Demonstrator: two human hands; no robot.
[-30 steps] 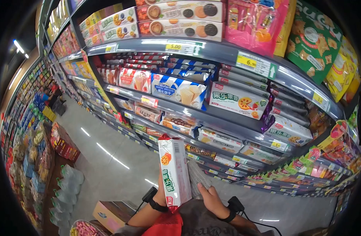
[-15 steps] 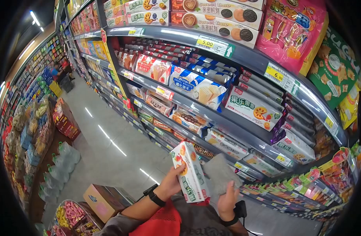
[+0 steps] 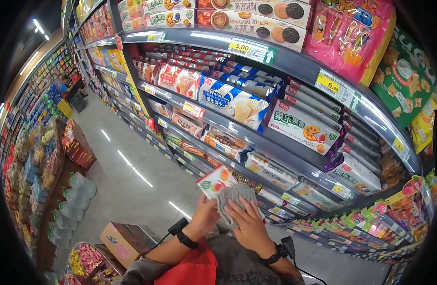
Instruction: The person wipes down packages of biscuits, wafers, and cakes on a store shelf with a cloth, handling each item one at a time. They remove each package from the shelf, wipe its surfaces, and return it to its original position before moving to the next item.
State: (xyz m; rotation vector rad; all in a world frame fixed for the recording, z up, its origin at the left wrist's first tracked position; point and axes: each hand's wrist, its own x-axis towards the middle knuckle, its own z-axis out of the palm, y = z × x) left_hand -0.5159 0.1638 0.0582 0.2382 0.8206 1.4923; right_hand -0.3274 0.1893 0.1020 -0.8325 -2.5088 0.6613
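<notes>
My left hand (image 3: 205, 216) grips a white biscuit pack (image 3: 213, 182) with fruit pictures on it, in front of the shelves. My right hand (image 3: 249, 224) lies over a grey cloth (image 3: 242, 192), its fingers bent onto the fabric and pressing it against the pack. The cloth hides much of the pack's lower part. Beyond my hands, similar white biscuit packs (image 3: 304, 127) stand in a row on the middle shelf, beside blue-and-white wafer packs (image 3: 233, 100).
Tiered shelves of snacks curve along the right side, with price tags (image 3: 247, 49) on their edges. On the floor at lower left sits a cardboard box (image 3: 117, 243) near a bin of wrapped sweets (image 3: 89, 260). Clear bottles (image 3: 78, 190) line the left side; people crouch far down the aisle.
My right hand has moved left with the grey cloth and now presses it onto the pack. The pack has tilted and shifted left in my left hand.
</notes>
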